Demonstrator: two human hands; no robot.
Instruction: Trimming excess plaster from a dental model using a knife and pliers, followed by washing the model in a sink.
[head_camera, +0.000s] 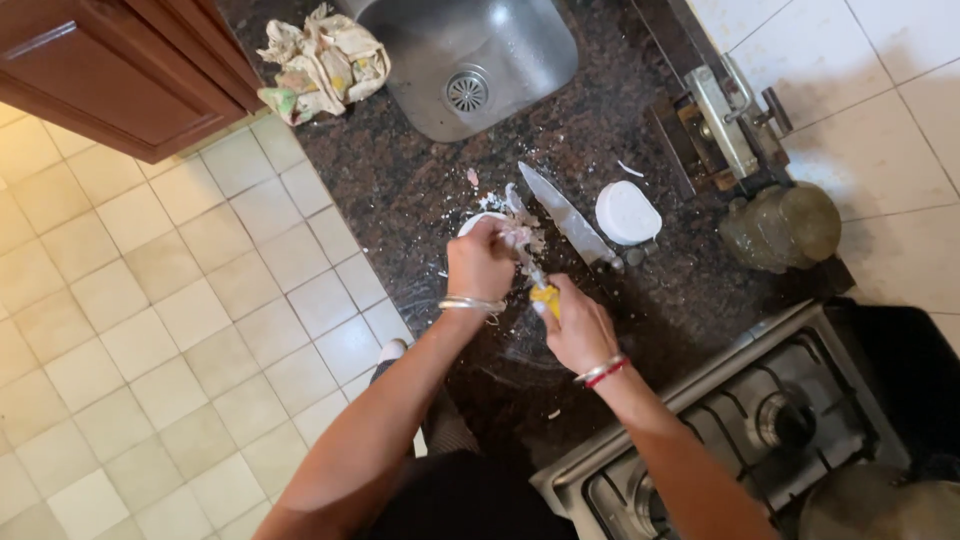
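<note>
My left hand (480, 265) is closed around a pale piece of vegetable (520, 236) over the dark granite counter (420, 190). My right hand (578, 325) grips a yellow-handled peeler (543, 293) whose blade meets that piece. Pale peelings (497, 200) lie on the counter just beyond my left hand. A large kitchen knife (565, 215) lies flat on the counter next to the hands, blade pointing toward the sink. Both wrists wear bangles.
A steel sink (470, 60) sits at the far end, a crumpled cloth (320, 62) beside it. A white round lid (627, 212) and a glass jar (785, 225) are right of the knife. A gas stove (740, 430) stands at lower right. Tiled floor on the left.
</note>
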